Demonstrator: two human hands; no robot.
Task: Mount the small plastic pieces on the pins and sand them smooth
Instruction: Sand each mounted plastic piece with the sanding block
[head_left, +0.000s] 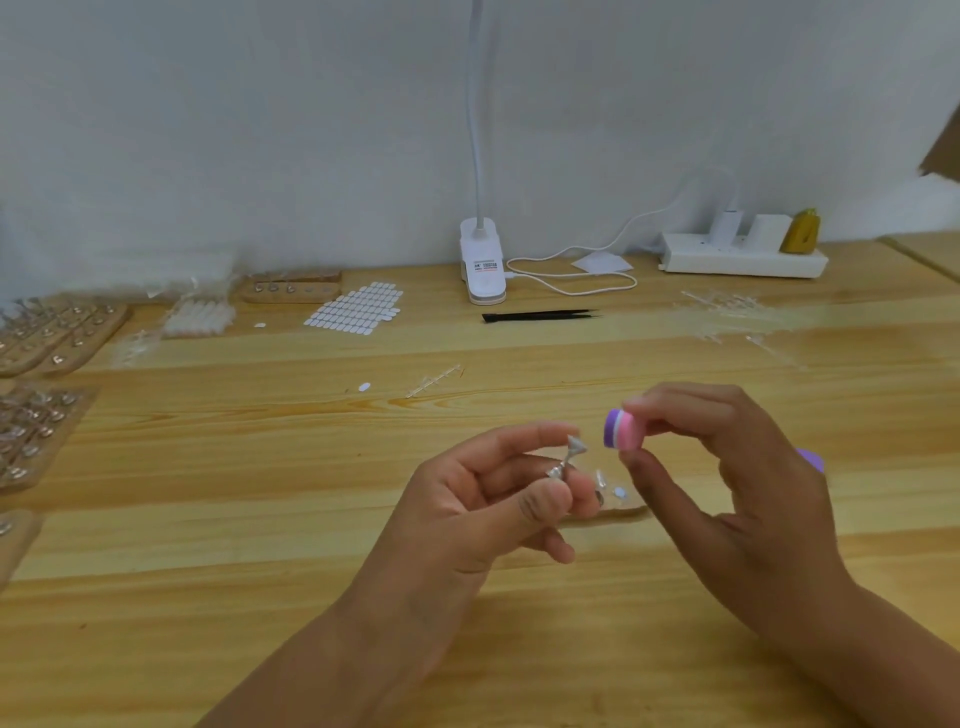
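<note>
My left hand (498, 499) pinches a small metal pin (566, 460) between thumb and fingers, with a clear plastic piece at its tip. My right hand (727, 467) grips a pink and purple sanding block (621, 428) just to the right of the pin's tip; the two are close but I cannot tell whether they touch. Beneath the hands lies a small wooden holder (613, 506) with a pin and a plastic piece on it, partly hidden by my fingers.
Wooden boards with mounted pins (47, 332) lie at the left edge. A sheet of white stickers (358, 309), black tweezers (540, 315), a clip lamp (483, 265), a power strip (743, 257) and clear plastic sprues (727, 306) sit farther back on the wooden table (260, 467).
</note>
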